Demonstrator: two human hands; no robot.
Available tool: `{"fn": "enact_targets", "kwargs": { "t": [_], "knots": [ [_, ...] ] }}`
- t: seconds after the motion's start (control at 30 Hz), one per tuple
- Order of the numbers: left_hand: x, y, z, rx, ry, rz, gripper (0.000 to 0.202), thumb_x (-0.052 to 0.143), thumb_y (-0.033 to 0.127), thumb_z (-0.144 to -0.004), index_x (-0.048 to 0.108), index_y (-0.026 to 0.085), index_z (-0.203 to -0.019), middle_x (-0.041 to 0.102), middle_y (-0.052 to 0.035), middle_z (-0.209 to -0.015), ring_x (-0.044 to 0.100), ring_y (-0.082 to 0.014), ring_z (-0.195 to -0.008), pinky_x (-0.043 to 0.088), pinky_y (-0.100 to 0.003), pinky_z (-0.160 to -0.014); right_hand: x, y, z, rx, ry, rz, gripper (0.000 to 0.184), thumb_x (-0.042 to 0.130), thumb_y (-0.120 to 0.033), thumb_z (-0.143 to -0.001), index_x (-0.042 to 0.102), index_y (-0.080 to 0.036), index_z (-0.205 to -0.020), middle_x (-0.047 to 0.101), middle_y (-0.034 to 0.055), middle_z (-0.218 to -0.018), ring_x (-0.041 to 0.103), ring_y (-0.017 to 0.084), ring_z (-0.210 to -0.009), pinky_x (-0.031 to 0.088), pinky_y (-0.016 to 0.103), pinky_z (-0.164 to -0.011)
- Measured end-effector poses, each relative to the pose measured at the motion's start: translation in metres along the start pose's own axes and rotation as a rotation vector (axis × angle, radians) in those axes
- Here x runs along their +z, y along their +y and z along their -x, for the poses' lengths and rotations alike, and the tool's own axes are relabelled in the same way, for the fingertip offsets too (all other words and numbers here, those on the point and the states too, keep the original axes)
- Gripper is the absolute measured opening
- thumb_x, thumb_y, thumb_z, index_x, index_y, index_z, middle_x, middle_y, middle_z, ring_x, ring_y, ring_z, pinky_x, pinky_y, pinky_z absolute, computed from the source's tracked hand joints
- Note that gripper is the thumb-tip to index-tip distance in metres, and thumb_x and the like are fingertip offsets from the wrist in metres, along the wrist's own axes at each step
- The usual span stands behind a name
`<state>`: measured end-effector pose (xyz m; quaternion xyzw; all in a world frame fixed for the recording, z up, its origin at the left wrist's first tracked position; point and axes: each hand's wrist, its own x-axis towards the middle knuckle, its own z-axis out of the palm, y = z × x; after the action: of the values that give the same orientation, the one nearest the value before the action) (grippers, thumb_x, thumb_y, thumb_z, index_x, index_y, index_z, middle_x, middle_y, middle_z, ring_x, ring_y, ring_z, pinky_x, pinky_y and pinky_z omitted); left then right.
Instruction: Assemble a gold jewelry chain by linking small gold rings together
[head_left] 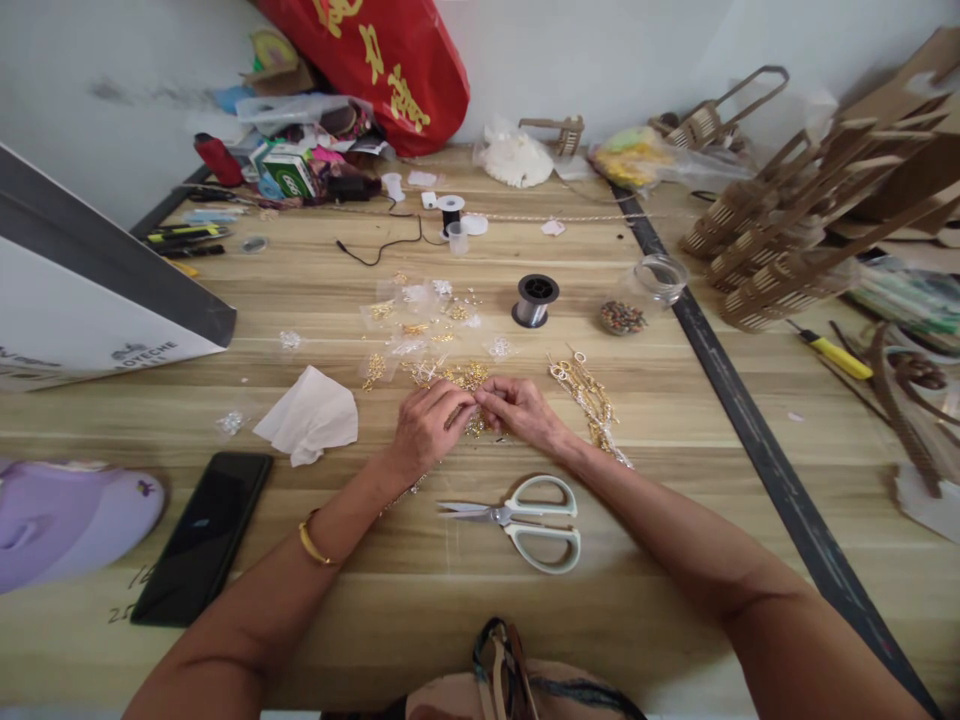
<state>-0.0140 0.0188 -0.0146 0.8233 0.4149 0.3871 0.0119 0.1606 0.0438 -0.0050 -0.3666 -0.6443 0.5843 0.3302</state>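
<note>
My left hand (435, 418) is closed in a pinch, with a bit of gold-coloured chain (454, 415) showing at its fingers. A thin strand with silvery beads (412, 487) trails on the table from under that hand. My right hand (517, 408) meets it fingertip to fingertip, also pinched; whatever lies between the tips is too small to make out. Just behind and below the fingers lies a heap of small gold and silver beads (469, 376). Gold and silver chains (589, 400) lie right of my right hand. Scissors (517, 520) with pale handles rest between my forearms.
Small bags of findings (409, 315), a wire spool (535, 300) and a tipped clear jar of beads (626, 312) are farther back. At left are a tissue (311, 415), a phone (202, 540) and a white box (97, 290). Woven baskets (772, 270) stand at right.
</note>
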Motion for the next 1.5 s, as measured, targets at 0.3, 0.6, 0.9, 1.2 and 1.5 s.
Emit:
{"fn": "enact_targets", "kwargs": {
  "t": [0.3,0.6,0.9,1.2,1.5],
  "knots": [
    [0.002,0.001,-0.002,-0.093,0.018,0.171,0.004,0.058,0.018,-0.082,0.06,0.016,-0.08,0.065,-0.0046,-0.076,0.06,-0.0147,-0.073,0.047,-0.027,-0.07,-0.002,-0.001,0.0,-0.001,-0.039,-0.01,0.033,0.052,-0.045,-0.086,0.053,-0.015,-0.072,0.047,-0.0056,-0.051,0.044,0.006,-0.044,0.037,0.02,-0.046],
    [-0.006,0.008,-0.009,-0.51,-0.056,0.438,0.01,0.062,0.024,-0.078,0.064,0.015,-0.075,0.064,-0.002,-0.07,0.056,-0.0122,-0.062,0.046,-0.024,-0.059,-0.005,-0.006,0.002,0.007,-0.045,0.06,0.025,0.061,-0.038,-0.08,0.06,-0.014,-0.087,0.048,-0.0046,-0.058,0.042,0.007,-0.05,0.033,0.02,-0.046],
    [-0.009,0.005,-0.016,-0.793,-0.171,0.787,0.018,0.068,0.031,-0.07,0.064,0.014,-0.07,0.061,0.0013,-0.061,0.051,-0.0089,-0.053,0.04,-0.021,-0.05,-0.007,-0.002,0.002,-0.086,-0.028,0.217,0.015,0.056,-0.027,-0.08,0.06,-0.013,-0.083,0.051,-0.0028,-0.063,0.041,0.007,-0.054,0.031,0.02,-0.049],
    [-0.012,0.003,-0.017,-0.903,-0.252,0.957,0.021,0.068,0.035,-0.07,0.064,0.014,-0.07,0.057,0.0015,-0.058,0.043,-0.0072,-0.049,0.034,-0.021,-0.046,-0.009,-0.005,0.002,-0.096,-0.026,0.231,0.017,0.054,-0.029,-0.083,0.061,-0.014,-0.084,0.051,-0.0023,-0.063,0.041,0.008,-0.056,0.031,0.021,-0.05],
    [-0.014,0.002,-0.016,-0.936,-0.313,1.107,0.023,0.067,0.036,-0.073,0.062,0.013,-0.069,0.057,0.0004,-0.063,0.047,-0.0076,-0.055,0.036,-0.021,-0.053,-0.009,0.001,0.002,-0.213,0.015,0.328,0.017,0.052,-0.029,-0.086,0.058,-0.014,-0.09,0.053,-0.001,-0.066,0.047,0.009,-0.059,0.034,0.021,-0.051]
  ]
}}
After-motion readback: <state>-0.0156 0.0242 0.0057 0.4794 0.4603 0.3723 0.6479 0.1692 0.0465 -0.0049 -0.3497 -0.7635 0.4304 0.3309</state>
